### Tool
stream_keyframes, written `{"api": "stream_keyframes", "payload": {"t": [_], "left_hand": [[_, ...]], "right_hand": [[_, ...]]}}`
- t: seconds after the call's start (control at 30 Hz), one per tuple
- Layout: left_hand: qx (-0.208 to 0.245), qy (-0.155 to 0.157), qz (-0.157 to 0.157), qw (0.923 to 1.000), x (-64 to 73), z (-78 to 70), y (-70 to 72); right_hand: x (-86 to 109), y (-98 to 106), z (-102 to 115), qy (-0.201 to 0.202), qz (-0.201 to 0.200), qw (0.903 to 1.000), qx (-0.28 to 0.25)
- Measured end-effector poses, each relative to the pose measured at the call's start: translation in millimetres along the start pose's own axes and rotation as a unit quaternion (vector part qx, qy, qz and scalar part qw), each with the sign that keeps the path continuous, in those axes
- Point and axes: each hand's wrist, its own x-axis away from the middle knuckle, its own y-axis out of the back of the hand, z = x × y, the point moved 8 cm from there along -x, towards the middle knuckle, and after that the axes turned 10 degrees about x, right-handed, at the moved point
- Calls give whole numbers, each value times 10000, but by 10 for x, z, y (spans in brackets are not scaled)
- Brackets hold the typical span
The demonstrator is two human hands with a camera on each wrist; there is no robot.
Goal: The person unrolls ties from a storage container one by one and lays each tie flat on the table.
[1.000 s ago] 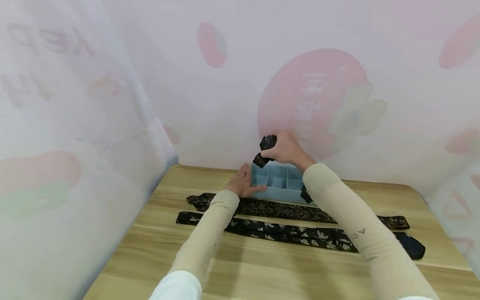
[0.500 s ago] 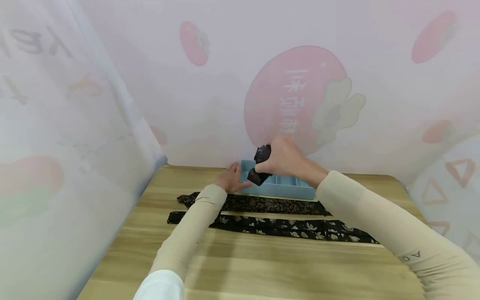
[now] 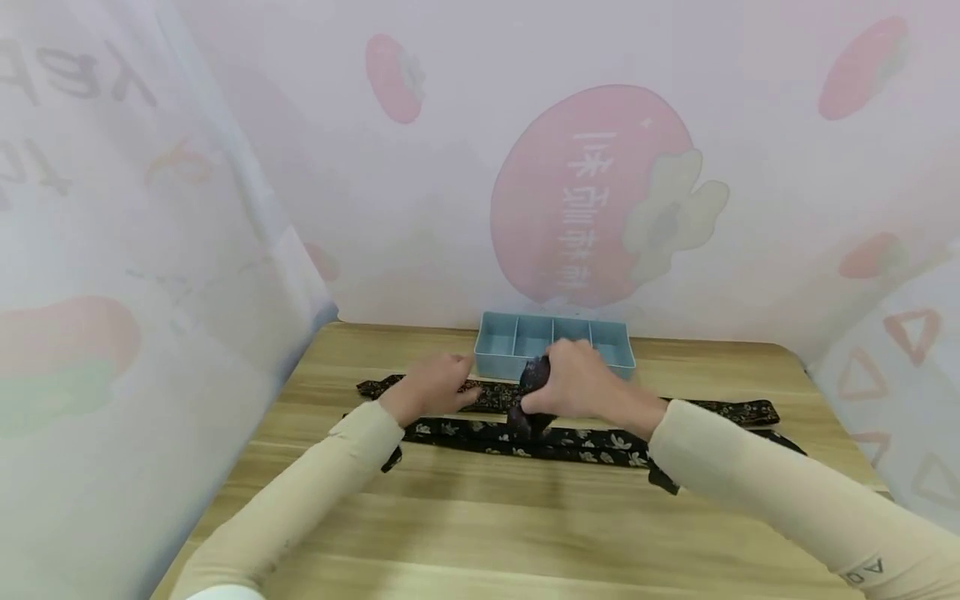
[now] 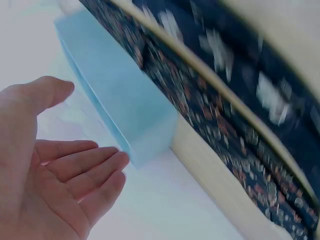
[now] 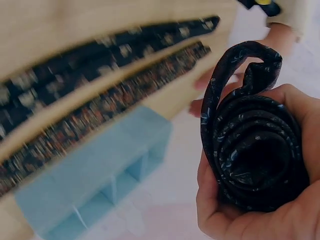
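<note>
My right hand (image 3: 581,383) holds a dark necktie (image 5: 255,155) wound into a thick roll. In the right wrist view its coils show, with one loose loop standing up from the roll. Fingers and thumb wrap its sides, and in the head view it hangs over two ties laid flat. My left hand (image 3: 435,385) is near the box's front left corner, its fingers apart and loosely bent, holding nothing. A finely patterned dark tie (image 4: 200,100) lies along the front of the light blue box (image 3: 501,367). Closer to me, a black tie with pale flowers (image 3: 480,435) runs alongside it.
The box has several compartments (image 3: 534,335) in a row, divided by thin walls. It stands at the back of the wood-grain table (image 3: 480,533). Behind rises a pale curtain (image 3: 442,208) printed with strawberries, and another panel (image 3: 150,250) closes off the left side.
My left hand has let go of the box's left end and moved left toward me. The right hand has brought the rolled tie down and forward from above the box to over the flat ties.
</note>
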Motion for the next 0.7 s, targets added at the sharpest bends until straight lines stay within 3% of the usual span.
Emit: {"api": "stream_keyframes", "payload": {"t": [0.13, 0.3, 0.47, 0.7], "left_hand": [[470, -420, -218, 9978, 222, -274, -116], [1106, -809, -288, 9901, 423, -564, -367], [1493, -880, -288, 9844, 582, -711, -558], [1900, -945, -147, 9771, 649, -845, -715]], "right_hand": [[77, -350, -119, -155, 145, 9995, -242], [180, -811, -273, -383, 206, 9972, -602], [248, -1161, -328, -442, 188, 9955, -821], [283, -1379, -439, -789, 203, 9911, -1049]]}}
